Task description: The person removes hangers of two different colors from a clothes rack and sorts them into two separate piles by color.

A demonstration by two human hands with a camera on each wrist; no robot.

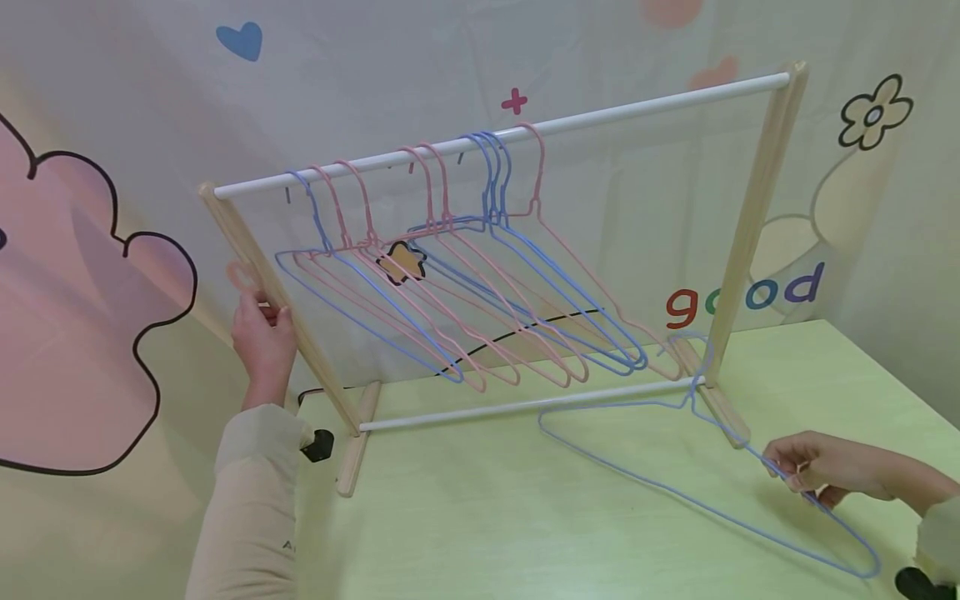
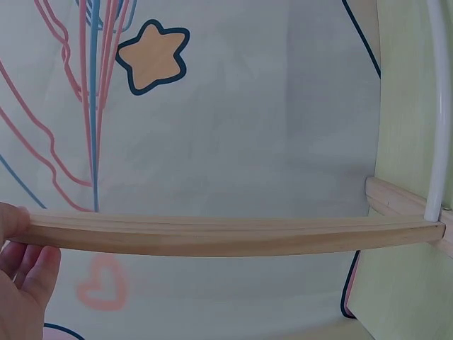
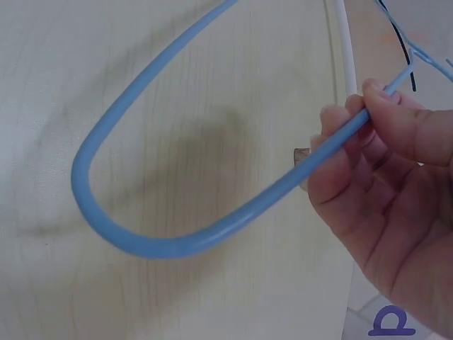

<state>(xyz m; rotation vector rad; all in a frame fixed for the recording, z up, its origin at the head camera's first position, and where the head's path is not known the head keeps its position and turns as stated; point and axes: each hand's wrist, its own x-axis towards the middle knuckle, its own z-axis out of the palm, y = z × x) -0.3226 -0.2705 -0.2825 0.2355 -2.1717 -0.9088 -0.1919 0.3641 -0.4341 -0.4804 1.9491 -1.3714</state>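
Note:
My left hand [image 1: 264,343] grips the left wooden upright [image 1: 318,367] of a hanger rack; in the left wrist view the fingers hold the end of that upright [image 2: 226,237] nearest the frame's left edge. With thumb and fingers my right hand [image 1: 843,467] pinches one sloping side of a blue wire hanger [image 1: 692,393], right of the rack and above the table. The hanger's hook points up near the right upright [image 1: 752,217]. In the right wrist view, the rounded corner of the hanger [image 3: 283,185] shows beyond the fingers.
Several pink hangers [image 1: 430,187] and blue hangers [image 1: 311,208] hang from the white top rail [image 1: 645,107], mostly left of its middle. A white lower rail [image 1: 525,407] joins the wooden feet [image 1: 358,446] on the pale green table [image 1: 465,508]. A decorated curtain [image 1: 375,75] stands behind.

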